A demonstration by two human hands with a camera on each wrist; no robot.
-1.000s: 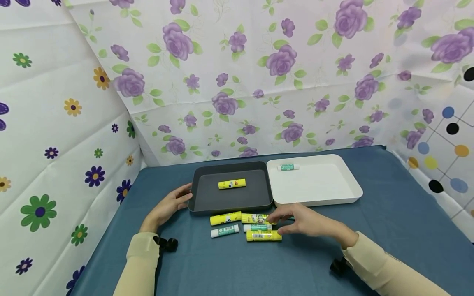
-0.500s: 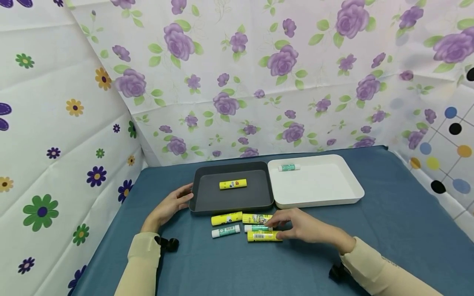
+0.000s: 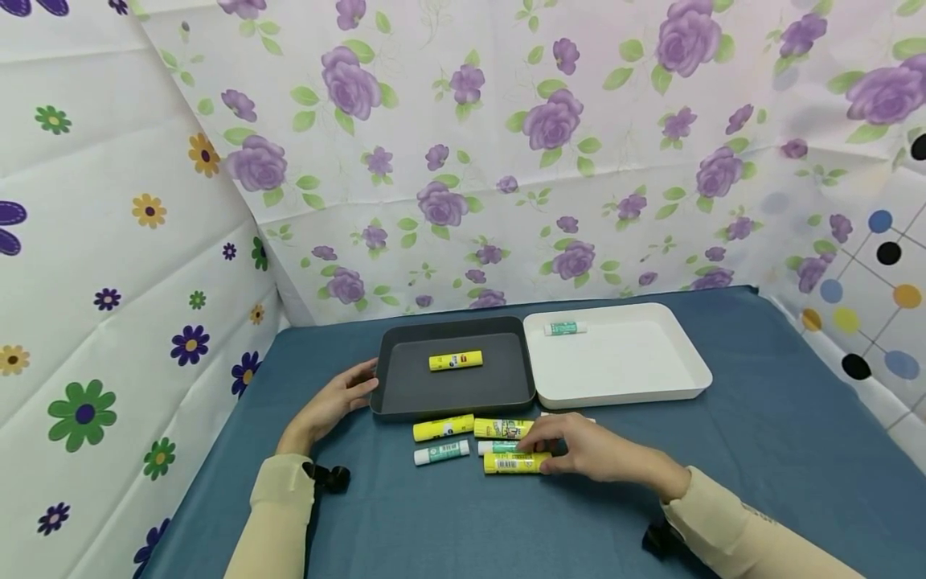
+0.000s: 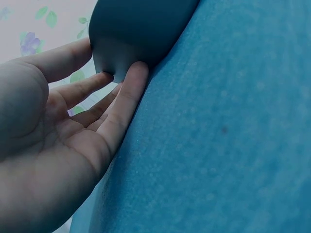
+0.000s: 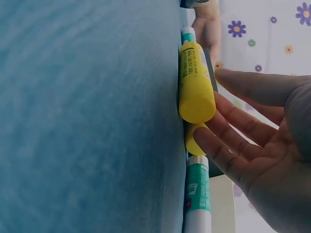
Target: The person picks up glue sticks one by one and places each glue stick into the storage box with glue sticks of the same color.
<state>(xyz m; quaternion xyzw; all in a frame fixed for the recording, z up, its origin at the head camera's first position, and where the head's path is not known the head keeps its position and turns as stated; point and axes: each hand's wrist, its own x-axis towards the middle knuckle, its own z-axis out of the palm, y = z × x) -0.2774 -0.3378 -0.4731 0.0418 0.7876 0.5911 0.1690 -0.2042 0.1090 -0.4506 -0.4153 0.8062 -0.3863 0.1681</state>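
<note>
My left hand (image 3: 329,406) rests at the left edge of the dark grey tray (image 3: 394,394); its nearly straight fingers touch the outer wall (image 4: 141,29) in the left wrist view. Over the loose glue sticks my right hand (image 3: 589,446) reaches down, thumb beside the right end of the nearest yellow glue stick (image 3: 510,462). Its other fingers extend over a green-and-white glue stick (image 3: 495,447), partly hidden. In the right wrist view, thumb and fingers stand apart around the yellow stick's end (image 5: 197,104), with no clear grip. Another yellow glue stick (image 3: 499,428) lies just behind.
One more yellow glue stick (image 3: 443,428) and a green-and-white one (image 3: 441,452) lie to the left. Another green-and-white stick (image 5: 198,187) is mostly hidden behind my right hand. The dark tray holds a yellow stick (image 3: 456,360); the white tray (image 3: 629,354) holds a green-and-white one (image 3: 565,328).
My right hand has come down and slightly left, closer to the nearest yellow stick and the green-and-white one behind it. My left hand has kept its place at the dark tray.
</note>
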